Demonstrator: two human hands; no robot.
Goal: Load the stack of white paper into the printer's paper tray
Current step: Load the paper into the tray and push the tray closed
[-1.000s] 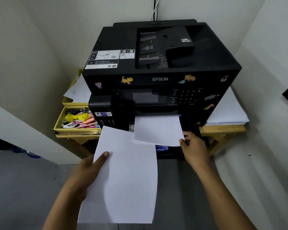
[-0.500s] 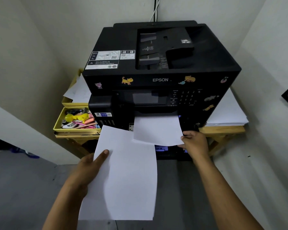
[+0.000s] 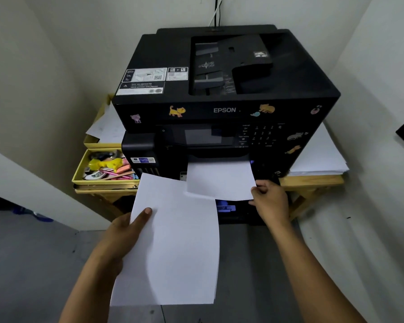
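A black Epson printer point(image 3: 219, 99) with cat stickers stands on a wooden table. My left hand point(image 3: 124, 231) grips a stack of white paper point(image 3: 173, 248) by its left edge, thumb on top, in front of the printer and below it. A white sheet point(image 3: 219, 180) lies in the printer's output slot. My right hand point(image 3: 269, 199) pinches that sheet's lower right corner. Below the sheet the dark paper tray point(image 3: 231, 209) shows with a blue guide; most of it is hidden by the sheet and stack.
A yellow box point(image 3: 79, 173) of small colourful items sits left of the printer, with loose papers point(image 3: 105, 129) behind it. Another paper pile point(image 3: 317, 157) lies on the wooden table point(image 3: 313, 181) at the right. Walls close in on both sides.
My right hand has shifted slightly up to the output sheet's corner and closed its fingers on it. The stack in my left hand has stayed nearly still.
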